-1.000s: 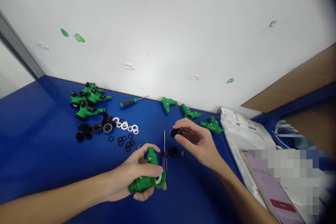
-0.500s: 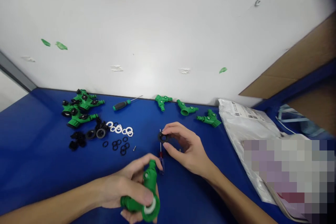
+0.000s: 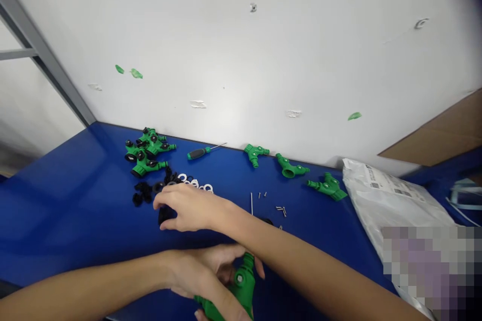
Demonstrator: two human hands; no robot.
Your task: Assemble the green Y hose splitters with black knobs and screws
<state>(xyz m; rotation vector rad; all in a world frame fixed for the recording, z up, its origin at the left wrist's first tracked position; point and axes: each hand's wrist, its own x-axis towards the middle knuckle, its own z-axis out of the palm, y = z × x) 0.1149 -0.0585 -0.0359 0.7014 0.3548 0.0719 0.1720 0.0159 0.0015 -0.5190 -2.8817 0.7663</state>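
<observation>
My left hand (image 3: 205, 273) is wrapped around a green Y-shaped hose splitter (image 3: 244, 281) low in the view; its wide end is out of sight. My right hand (image 3: 188, 205) reaches across to the left, above the left forearm, with thumb and fingers curved apart near the small black parts (image 3: 142, 193). Nothing shows held in it, and it hides part of the piles. White washers (image 3: 194, 184) lie just behind it. A dark ring-like piece (image 3: 267, 221) lies by the screwdriver shaft (image 3: 252, 203), partly behind my right forearm.
Several green splitters with black knobs (image 3: 145, 164) are piled at the left. A green-and-black screwdriver (image 3: 198, 153) lies near the wall. Three green splitters (image 3: 291, 168) stand along the back right. Small screws (image 3: 281, 210) lie mid-table. A white plastic bag (image 3: 371, 195) covers the right side.
My right hand has let go of the black ring and moved left to the black parts. My left hand still grips the splitter. The view has swung left.
</observation>
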